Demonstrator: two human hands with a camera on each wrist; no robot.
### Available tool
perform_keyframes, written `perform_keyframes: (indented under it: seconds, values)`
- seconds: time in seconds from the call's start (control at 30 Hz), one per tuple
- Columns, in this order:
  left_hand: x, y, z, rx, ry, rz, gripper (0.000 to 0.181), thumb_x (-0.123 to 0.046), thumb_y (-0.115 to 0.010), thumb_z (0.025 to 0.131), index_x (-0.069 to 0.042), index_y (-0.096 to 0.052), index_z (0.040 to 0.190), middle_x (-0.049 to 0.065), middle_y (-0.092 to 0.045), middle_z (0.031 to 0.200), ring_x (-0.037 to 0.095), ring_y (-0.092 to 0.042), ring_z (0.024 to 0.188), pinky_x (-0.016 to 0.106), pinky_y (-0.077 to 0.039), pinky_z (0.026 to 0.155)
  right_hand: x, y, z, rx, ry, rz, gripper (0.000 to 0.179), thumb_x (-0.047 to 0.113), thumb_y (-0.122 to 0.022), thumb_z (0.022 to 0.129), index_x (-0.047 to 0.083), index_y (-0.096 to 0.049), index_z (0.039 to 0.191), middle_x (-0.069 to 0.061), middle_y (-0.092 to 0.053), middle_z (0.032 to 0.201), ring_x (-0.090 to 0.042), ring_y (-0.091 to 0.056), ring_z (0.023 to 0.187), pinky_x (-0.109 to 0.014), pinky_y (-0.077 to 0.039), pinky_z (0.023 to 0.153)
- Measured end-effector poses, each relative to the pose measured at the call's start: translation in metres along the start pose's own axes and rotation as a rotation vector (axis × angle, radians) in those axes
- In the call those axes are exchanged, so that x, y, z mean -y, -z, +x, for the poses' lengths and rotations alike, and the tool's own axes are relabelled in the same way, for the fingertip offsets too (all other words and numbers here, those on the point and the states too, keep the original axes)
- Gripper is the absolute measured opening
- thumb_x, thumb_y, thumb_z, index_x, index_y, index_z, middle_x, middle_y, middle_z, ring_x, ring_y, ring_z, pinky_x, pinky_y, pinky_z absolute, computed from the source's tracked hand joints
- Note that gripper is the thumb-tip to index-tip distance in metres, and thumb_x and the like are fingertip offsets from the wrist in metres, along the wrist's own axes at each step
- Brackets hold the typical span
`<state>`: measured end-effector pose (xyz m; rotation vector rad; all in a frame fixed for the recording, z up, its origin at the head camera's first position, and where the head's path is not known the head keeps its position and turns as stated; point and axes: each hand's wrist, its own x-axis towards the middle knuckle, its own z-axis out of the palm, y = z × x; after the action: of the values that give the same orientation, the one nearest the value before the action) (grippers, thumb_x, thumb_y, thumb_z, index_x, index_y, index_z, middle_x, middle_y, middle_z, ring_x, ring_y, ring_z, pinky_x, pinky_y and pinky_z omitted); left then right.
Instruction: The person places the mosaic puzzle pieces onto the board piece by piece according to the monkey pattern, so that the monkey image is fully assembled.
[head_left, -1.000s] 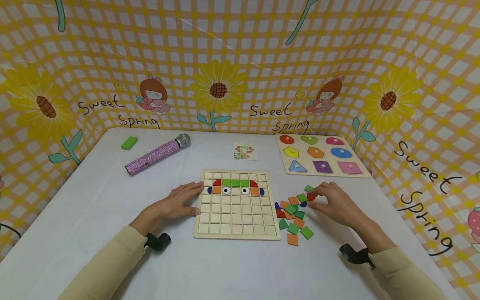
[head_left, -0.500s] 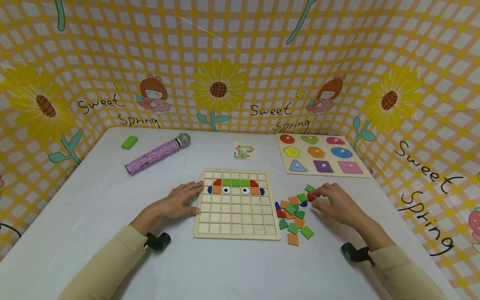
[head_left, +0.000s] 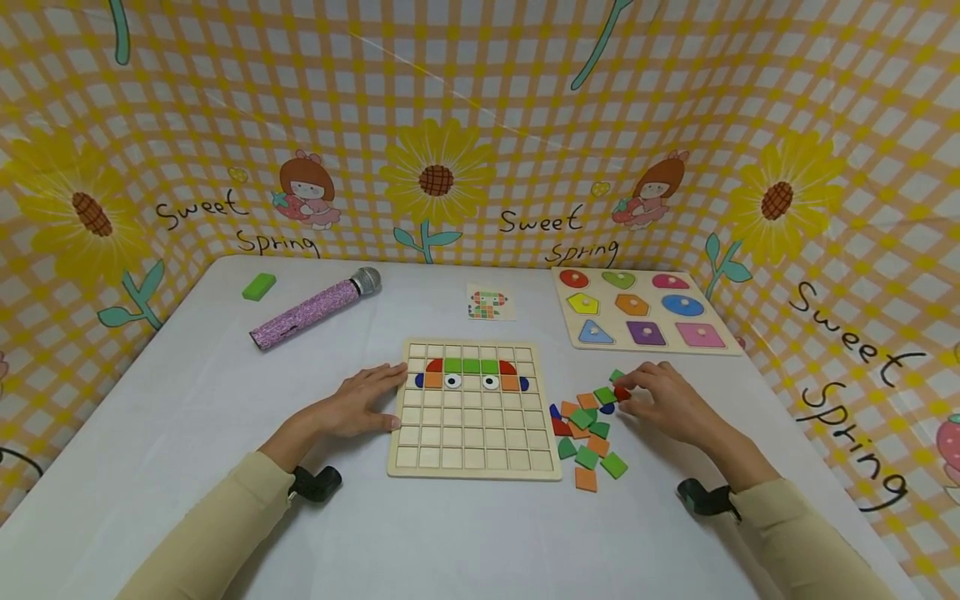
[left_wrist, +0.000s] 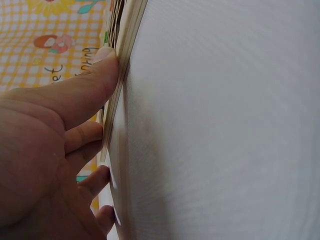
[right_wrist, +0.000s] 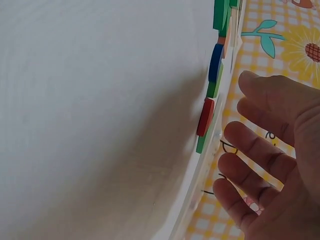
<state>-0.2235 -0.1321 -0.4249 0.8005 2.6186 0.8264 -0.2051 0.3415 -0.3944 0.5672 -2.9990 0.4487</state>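
A wooden grid board [head_left: 472, 457] lies in the middle of the table, with a row of green and red pieces above orange squares, two eye tiles and blue rounded pieces. My left hand [head_left: 365, 402] rests against its left edge; in the left wrist view the thumb [left_wrist: 102, 75] touches the board's rim [left_wrist: 127, 45] and the fingers lie along it. Over the right side of the loose pieces hovers my right hand [head_left: 667, 404]. In the right wrist view its loosely bent fingers [right_wrist: 257, 145] are apart from the red piece [right_wrist: 205, 117], which lies among green and blue pieces.
Loose green and orange tiles [head_left: 587, 457] lie scattered right of the board. Behind are a small pattern card [head_left: 491, 302], a knobbed shape puzzle [head_left: 641, 308], a glittery pink microphone [head_left: 307, 313] and a green block [head_left: 258, 286]. Patterned cloth walls enclose the table.
My right hand shifts slightly back and forth near the red piece and is now a touch further left. The left hand and the board stay still.
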Motion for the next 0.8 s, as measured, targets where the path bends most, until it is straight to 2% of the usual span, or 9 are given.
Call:
perform_keyframes:
  seconds: [0.37, 0.53, 0.7, 0.8]
  values:
    - [-0.001, 0.001, -0.001, 0.001, 0.003, 0.002, 0.076, -0.031, -0.065, 0.088, -0.006, -0.026, 0.149, 0.014, -0.018, 0.158, 0.041, -0.011, 0.145, 0.064, -0.01, 0.113, 0.008, -0.002, 0.004, 0.046, 0.005, 0.002, 0.03, 0.019, -0.072, 0.082, 0.007, -0.069, 0.109, -0.01, -0.064, 0.104, -0.024, -0.048, 0.097, -0.042, -0.045, 0.082]
    - [-0.001, 0.001, 0.001, 0.005, 0.003, -0.007, 0.076, -0.03, -0.065, 0.088, -0.006, -0.027, 0.149, 0.013, -0.018, 0.158, 0.04, -0.01, 0.146, 0.064, -0.009, 0.113, 0.011, -0.004, 0.007, 0.037, 0.008, -0.011, 0.03, 0.018, -0.074, 0.08, 0.008, -0.069, 0.107, -0.01, -0.063, 0.103, -0.025, -0.047, 0.096, -0.041, -0.044, 0.08]
    - [0.001, 0.0, 0.002, 0.005, 0.001, -0.003, 0.075, -0.03, -0.065, 0.088, -0.006, -0.027, 0.149, 0.012, -0.018, 0.159, 0.039, -0.01, 0.146, 0.064, -0.009, 0.113, 0.005, -0.005, 0.009, 0.025, -0.018, -0.054, 0.03, 0.017, -0.074, 0.079, 0.006, -0.07, 0.107, -0.012, -0.063, 0.101, -0.027, -0.047, 0.095, -0.042, -0.043, 0.079]
    - [0.002, -0.001, 0.001, -0.001, -0.01, 0.009, 0.075, -0.03, -0.065, 0.088, -0.005, -0.028, 0.148, 0.013, -0.019, 0.158, 0.04, -0.011, 0.145, 0.065, -0.01, 0.113, 0.0, -0.007, 0.009, 0.019, -0.006, -0.078, 0.031, 0.016, -0.074, 0.078, 0.005, -0.07, 0.107, -0.012, -0.064, 0.099, -0.027, -0.048, 0.092, -0.041, -0.042, 0.077]
